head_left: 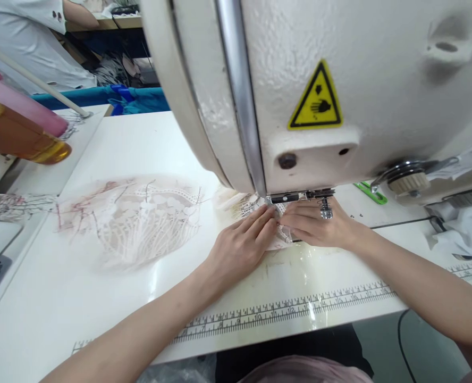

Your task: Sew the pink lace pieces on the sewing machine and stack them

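At the needle of a white sewing machine [319,32] lies a piece of pale lace fabric [286,234], mostly covered by my hands. My left hand [242,242] has its fingers together and bent, their tips pressing the lace just left of the presser foot. From the right, my right hand [319,223] grips the lace edge, its fingertips close to those of my left; the machine's head hides part of it. Further left on the table, a second stretch of sheer lace [144,223] with dark loose threads lies spread out, blurred.
A printed ruler strip [284,311] runs along the table's front edge. Green thread snips [373,192] lie behind my right hand. An amber bottle [24,135] and a pink bottle [28,101] stand at left. Beyond them is another person in a white shirt [24,48].
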`<state>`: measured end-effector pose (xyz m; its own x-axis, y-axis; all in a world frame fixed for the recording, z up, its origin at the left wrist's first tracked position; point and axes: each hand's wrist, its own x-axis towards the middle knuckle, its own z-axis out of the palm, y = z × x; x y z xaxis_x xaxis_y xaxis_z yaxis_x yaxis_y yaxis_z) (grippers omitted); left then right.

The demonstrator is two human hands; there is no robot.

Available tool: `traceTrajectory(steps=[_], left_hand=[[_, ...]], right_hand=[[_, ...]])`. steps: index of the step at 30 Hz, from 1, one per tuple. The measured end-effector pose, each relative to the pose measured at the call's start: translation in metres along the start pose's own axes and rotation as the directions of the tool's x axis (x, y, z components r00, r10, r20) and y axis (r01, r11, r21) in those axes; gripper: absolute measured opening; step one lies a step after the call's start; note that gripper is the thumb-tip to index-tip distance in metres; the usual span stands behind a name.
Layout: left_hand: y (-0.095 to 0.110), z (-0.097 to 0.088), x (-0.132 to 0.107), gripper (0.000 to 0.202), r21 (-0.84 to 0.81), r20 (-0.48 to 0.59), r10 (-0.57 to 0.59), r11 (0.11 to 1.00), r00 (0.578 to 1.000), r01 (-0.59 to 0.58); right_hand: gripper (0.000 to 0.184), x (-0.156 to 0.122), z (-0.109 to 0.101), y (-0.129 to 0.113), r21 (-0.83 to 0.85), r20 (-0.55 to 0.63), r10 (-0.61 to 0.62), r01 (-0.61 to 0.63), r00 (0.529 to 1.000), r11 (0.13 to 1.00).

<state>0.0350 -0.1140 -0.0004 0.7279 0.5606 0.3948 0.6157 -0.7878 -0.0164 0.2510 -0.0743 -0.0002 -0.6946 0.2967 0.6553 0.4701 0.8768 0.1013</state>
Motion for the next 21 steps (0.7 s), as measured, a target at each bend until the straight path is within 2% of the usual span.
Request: traceTrajectory(steps=[3, 6, 13, 17, 21], left_hand=[[0.0, -0.001, 0.0, 0.02, 0.014, -0.05, 0.044, 0.999, 0.998, -0.043], [-0.001, -0.004, 0.0, 0.014, 0.016, -0.049, 0.054, 0.998, 0.997, -0.053], [-0.002, -0.008, -0.002, 0.011, 0.025, -0.06, -0.045, 0.999, 0.997, 0.046], [-0.004, -0.005, -0.003, 0.009, 0.027, -0.065, -0.091, 0.995, 0.994, 0.093], [-0.007, -0.003, -0.003, 0.015, 0.025, -0.057, -0.111, 0.993, 0.992, 0.113]], right_hand=[[0.011, 0.0, 0.002, 0.001, 0.033, -0.004, -0.009, 0.009, 1.0, 0.999], [0.011, -0.003, 0.005, -0.001, 0.058, 0.002, -0.03, 0.03, 1.0, 0.998], [0.014, -0.008, 0.018, -0.009, 0.136, 0.08, -0.084, 0.072, 0.993, 0.988], [0.014, -0.008, 0.023, -0.014, 0.096, 0.078, -0.054, 0.046, 0.996, 0.994], [0.016, -0.009, 0.026, -0.017, 0.112, 0.072, -0.035, 0.027, 0.997, 0.993]])
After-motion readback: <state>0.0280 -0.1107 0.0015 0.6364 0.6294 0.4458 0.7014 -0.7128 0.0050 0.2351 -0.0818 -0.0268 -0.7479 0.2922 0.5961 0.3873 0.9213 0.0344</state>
